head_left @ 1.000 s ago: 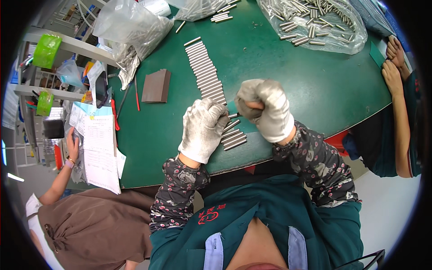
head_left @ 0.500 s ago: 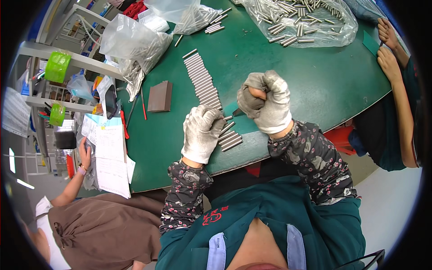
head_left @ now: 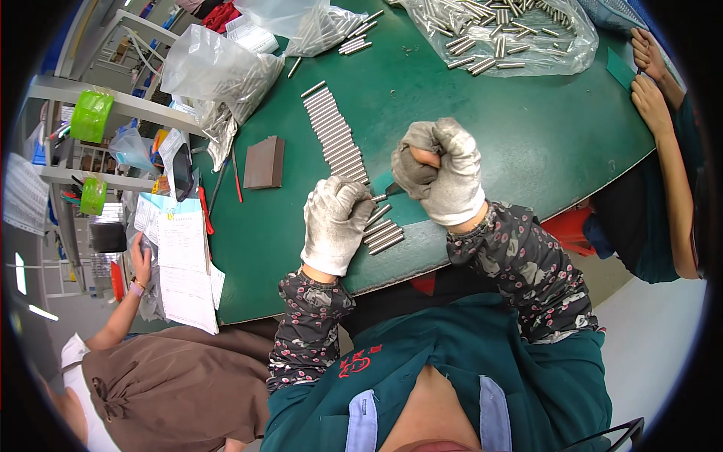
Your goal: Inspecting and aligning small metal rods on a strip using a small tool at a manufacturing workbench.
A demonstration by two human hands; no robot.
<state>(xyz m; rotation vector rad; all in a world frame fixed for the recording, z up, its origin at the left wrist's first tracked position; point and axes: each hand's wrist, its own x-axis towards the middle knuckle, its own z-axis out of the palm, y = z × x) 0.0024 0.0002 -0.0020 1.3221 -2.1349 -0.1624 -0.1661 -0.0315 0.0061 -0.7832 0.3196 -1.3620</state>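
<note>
My left hand [head_left: 331, 226], in a whitish work glove, is closed on a short metal pin [head_left: 379, 197] whose end sticks out to the right. My right hand [head_left: 446, 177], gloved too with a bare thumb showing, is clenched around a dark, flat-ended tool [head_left: 392, 188]. The tool's tip sits right by the pin's end; whether they touch I cannot tell. Its kind is hidden by the fist. A row of metal pins [head_left: 335, 134], laid side by side, runs away from my left hand. Several more loose pins [head_left: 385, 237] lie on the near side of it.
On the green table [head_left: 467, 135] a brown block [head_left: 263, 162] lies to the left. Bags of pins [head_left: 226, 71] stand at the back left, and an opened plastic bag of pins [head_left: 501, 38] at the back right. Papers [head_left: 183, 264] and co-workers' hands [head_left: 141, 260] are at both sides.
The view has shifted slightly. Both hands keep almost the same pose, the right fist a touch further left; the pin and tool remain held.
</note>
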